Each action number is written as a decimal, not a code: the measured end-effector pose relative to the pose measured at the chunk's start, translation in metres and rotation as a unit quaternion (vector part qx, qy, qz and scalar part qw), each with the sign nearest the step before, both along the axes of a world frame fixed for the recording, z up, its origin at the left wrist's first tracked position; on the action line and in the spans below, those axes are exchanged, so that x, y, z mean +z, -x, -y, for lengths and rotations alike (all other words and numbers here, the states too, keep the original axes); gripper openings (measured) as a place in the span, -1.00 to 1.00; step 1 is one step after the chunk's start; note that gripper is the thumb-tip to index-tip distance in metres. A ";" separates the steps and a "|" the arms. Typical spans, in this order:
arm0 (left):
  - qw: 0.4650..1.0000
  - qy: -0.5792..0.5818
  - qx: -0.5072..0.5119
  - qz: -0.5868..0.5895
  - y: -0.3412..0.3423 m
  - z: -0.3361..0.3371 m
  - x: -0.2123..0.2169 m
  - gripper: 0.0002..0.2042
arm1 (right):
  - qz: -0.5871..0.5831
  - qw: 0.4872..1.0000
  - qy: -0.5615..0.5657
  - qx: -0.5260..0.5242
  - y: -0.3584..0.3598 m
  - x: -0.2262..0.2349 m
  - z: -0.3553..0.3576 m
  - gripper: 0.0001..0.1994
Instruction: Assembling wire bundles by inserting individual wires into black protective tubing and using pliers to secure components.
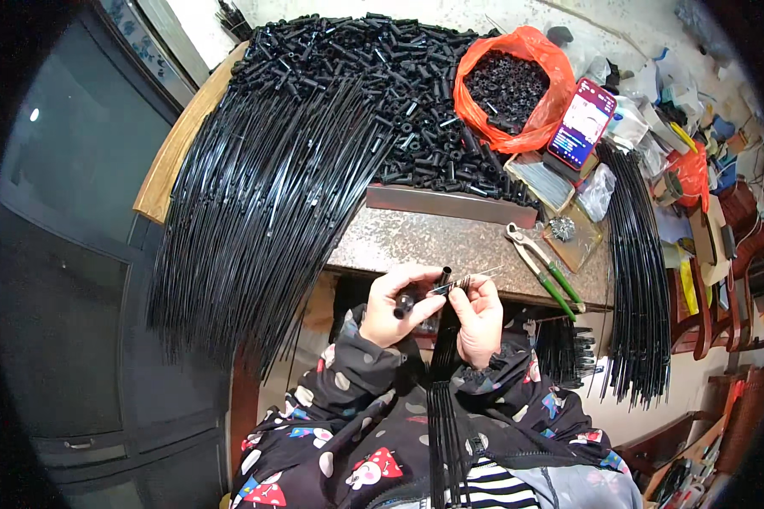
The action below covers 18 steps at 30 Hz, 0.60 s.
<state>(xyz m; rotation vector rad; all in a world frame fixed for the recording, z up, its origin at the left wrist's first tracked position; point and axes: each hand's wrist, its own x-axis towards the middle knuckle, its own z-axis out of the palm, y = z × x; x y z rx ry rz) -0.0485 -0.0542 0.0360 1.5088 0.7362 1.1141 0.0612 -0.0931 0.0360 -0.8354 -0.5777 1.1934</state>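
Just in front of my body, my left hand (388,312) is closed around black tubular parts. A short open-ended tube (446,274) pokes up by its fingertips, and a rounded black end (404,304) shows near the palm. Close beside it, my right hand (479,319) pinches a small dark slender piece (458,284). From there a thin metal wire (490,271) sticks out to the upper right. The fingertips of both hands nearly meet, and what lies between them is partly hidden. Long thin black rods (444,428) rest across my lap below the hands.
Black rods (263,204) fan over the table's left side, beneath a heap of black tubes (356,64). An orange bag (560,93) of small black parts and a phone (581,125) stand right. Green-handled pliers (545,271) lie near the stone edge (407,242). More rods (637,288) hang right.
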 end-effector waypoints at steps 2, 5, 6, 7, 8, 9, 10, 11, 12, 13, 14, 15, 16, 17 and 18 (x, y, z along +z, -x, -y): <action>0.999 0.027 0.005 0.033 -0.004 0.006 0.001 -0.68 | -0.010 1.000 0.012 0.015 0.000 -0.002 0.001 -0.84; 0.996 0.064 0.005 0.069 -0.009 0.009 0.007 -0.65 | 0.014 1.000 0.011 0.004 -0.001 0.000 -0.001 -0.84; 0.995 0.069 0.028 0.074 -0.011 0.008 0.007 -0.68 | 0.014 1.000 0.010 0.002 0.000 -0.001 -0.001 -0.84; 0.993 0.073 0.051 0.078 -0.013 0.008 0.007 -0.70 | 0.022 1.000 0.012 -0.008 0.000 -0.005 -0.001 -0.85; 0.993 0.073 0.073 0.064 -0.013 0.008 0.000 -0.71 | 0.028 0.999 0.014 -0.015 0.001 -0.005 -0.001 -0.86; 0.993 0.071 0.074 0.063 -0.011 0.007 -0.003 -0.71 | 0.027 0.999 0.013 -0.014 0.001 -0.004 -0.001 -0.86; 0.990 0.109 0.053 0.075 -0.010 0.005 -0.003 -0.73 | 0.022 1.000 0.008 0.012 -0.001 -0.002 -0.001 -0.87; 0.985 0.148 0.029 0.087 -0.010 0.002 -0.004 -0.75 | 0.019 0.999 0.004 0.037 -0.003 -0.002 -0.002 -0.88; 0.968 0.195 -0.009 0.157 -0.011 -0.001 -0.002 -0.79 | 0.019 0.999 0.004 0.036 -0.005 -0.004 -0.002 -0.88; 0.968 0.195 -0.010 0.156 -0.011 0.000 -0.001 -0.79 | -0.021 0.997 0.006 0.079 -0.007 -0.007 -0.003 -0.88; 0.953 0.227 -0.025 0.201 -0.010 0.002 0.000 -0.81 | -0.062 0.991 0.007 0.122 -0.008 -0.008 -0.003 -0.88; 0.934 0.258 -0.039 0.246 -0.009 0.004 0.001 -0.82 | -0.038 0.991 -0.017 0.124 -0.007 -0.008 -0.002 -0.90; 0.936 0.259 -0.041 0.236 -0.008 0.003 0.000 -0.83 | -0.035 0.991 -0.023 0.127 -0.007 -0.010 -0.003 -0.90; 0.936 0.259 -0.043 0.235 -0.008 0.003 0.000 -0.83 | -0.031 0.991 -0.028 0.129 -0.006 -0.012 -0.004 -0.91; 0.941 0.259 -0.031 0.216 -0.008 0.004 0.001 -0.83 | -0.032 0.991 -0.028 0.126 -0.005 -0.012 -0.003 -0.91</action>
